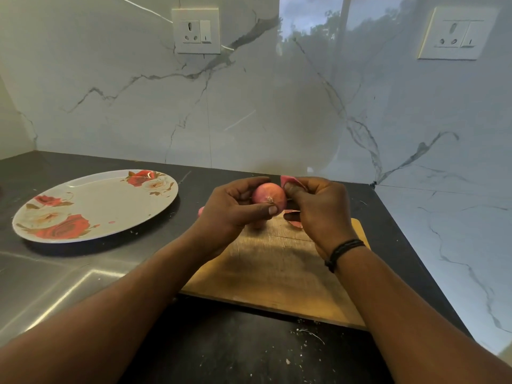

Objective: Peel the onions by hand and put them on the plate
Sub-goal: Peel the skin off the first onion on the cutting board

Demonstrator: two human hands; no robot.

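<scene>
A pink onion (268, 195) is held above the far end of a wooden cutting board (277, 273). My left hand (235, 209) grips the onion from the left, thumb under its root end. My right hand (318, 209) pinches a flap of pink onion skin (288, 180) at the onion's upper right. More pieces of skin (293, 223) lie on the board under my right hand. A white plate with red roses (91, 209) stands to the left on the dark counter, with nothing on it but a few tiny skin bits. Something pink (201, 210) shows behind my left hand, mostly hidden.
The dark counter (249, 356) carries scattered crumbs near the front. A steel sink drainboard (55, 289) lies at the left. Marble walls close the back and right sides, with two power sockets (196, 31) (458, 33) on them.
</scene>
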